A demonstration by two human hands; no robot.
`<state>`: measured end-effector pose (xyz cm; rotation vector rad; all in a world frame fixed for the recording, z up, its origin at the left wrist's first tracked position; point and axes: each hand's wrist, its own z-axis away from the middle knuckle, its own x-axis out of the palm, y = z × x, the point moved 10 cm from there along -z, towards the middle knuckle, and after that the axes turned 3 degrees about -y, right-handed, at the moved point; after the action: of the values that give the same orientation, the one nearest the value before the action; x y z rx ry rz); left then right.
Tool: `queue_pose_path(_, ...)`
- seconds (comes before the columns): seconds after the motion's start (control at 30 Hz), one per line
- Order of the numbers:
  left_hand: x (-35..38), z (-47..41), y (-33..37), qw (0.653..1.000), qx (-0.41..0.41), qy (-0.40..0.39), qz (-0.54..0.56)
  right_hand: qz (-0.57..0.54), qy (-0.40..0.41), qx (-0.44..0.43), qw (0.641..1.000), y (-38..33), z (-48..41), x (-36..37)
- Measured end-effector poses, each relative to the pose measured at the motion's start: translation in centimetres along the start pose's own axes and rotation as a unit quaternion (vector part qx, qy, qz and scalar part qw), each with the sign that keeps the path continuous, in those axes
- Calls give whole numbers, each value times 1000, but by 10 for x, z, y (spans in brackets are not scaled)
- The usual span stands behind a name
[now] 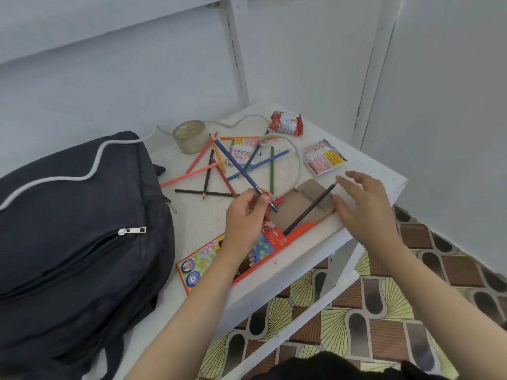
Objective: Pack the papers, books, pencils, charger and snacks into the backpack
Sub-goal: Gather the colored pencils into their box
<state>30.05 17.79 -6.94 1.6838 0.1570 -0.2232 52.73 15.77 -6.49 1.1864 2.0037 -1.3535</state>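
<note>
A dark backpack (pixel 74 237) lies on the left of the white table (pixel 365 171), its front zipper shut. My left hand (pixel 244 218) pinches a blue pencil (pixel 238 168) above the open orange pencil box (pixel 255 248). A dark purple pencil (pixel 310 209) sticks halfway out of the box's open flap. My right hand (pixel 365 209) hovers with relaxed fingers just right of that pencil. Several loose coloured pencils (pixel 216 171) lie scattered behind. A white charger cable (pixel 296 160) loops across the table and over the backpack. Three snack packets (pixel 323 157) lie at the back right.
A roll of clear tape (pixel 190 137) stands at the back of the table near the wall. The table's right edge drops to a patterned tiled floor (pixel 384 311). White walls close in behind and on the right.
</note>
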Motion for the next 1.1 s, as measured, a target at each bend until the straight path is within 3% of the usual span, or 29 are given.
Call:
queue_pose_path(0.2, 3, 0, 3, 998, 25, -6, -63, 83, -16, -79, 993, -10, 7, 8)
queue_pose_path(0.4, 17, 2, 15, 982, 60, -26, -178, 78, -51, -58, 994, -2, 15, 15)
queue_pose_path(0.73, 34, 11, 24, 905, 180, -78, -378, 39, -69, -21, 997, 6, 20, 19)
queue_pose_path(0.9, 28, 16, 27, 912, 209, -73, -346, 27, -72, -10, 997, 4, 19, 19)
queue_pose_path(1.1, 38, 19, 22, 906, 211, -128, -343, 25, -71, -1, 997, 0, 15, 17)
